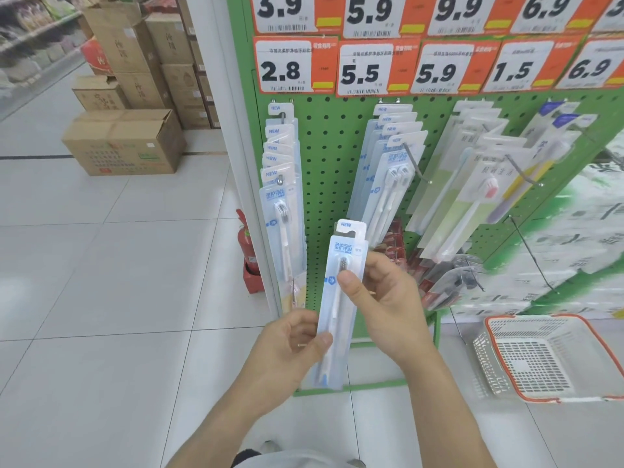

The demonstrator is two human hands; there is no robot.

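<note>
Held item: one toothbrush blister pack (335, 310), upright with a slight lean, "NEW" tab on top; it sits between the two hands, in front of the lower edge of the green pegboard rack (331, 157).
Left hand (290, 346): grips the lower half of the pack. The thumb (322, 339) is pressed on the front and the fingers are curled behind the left edge.
Right hand (388, 305): pinches the upper half. The thumb tip (347, 278) lies on the front just under the brush head, and the fingers are together behind the card.
Hook 1, far left (282, 211): same type of pack, at least six "NEW" tabs counted.
Hook 2 (388, 184): four "NEW" tabs counted, two brush heads in the front pack.
Hook 3 (469, 184): a stack of longer packs, too overlapped to count.
Price tags (283, 67): five in the lower row (2.8, 5.5, 5.9, 1.5, 6.9); four readable above (3.9, 5.9, 9.9, 6.9).
Shopping basket (533, 317): one, white with a red rim, on the floor right of the hands.
Fire extinguisher (244, 244): one red, at the foot of the rack.
Cardboard boxes (125, 143): a stack on the floor at the far left, partly hidden, so not counted.
</note>
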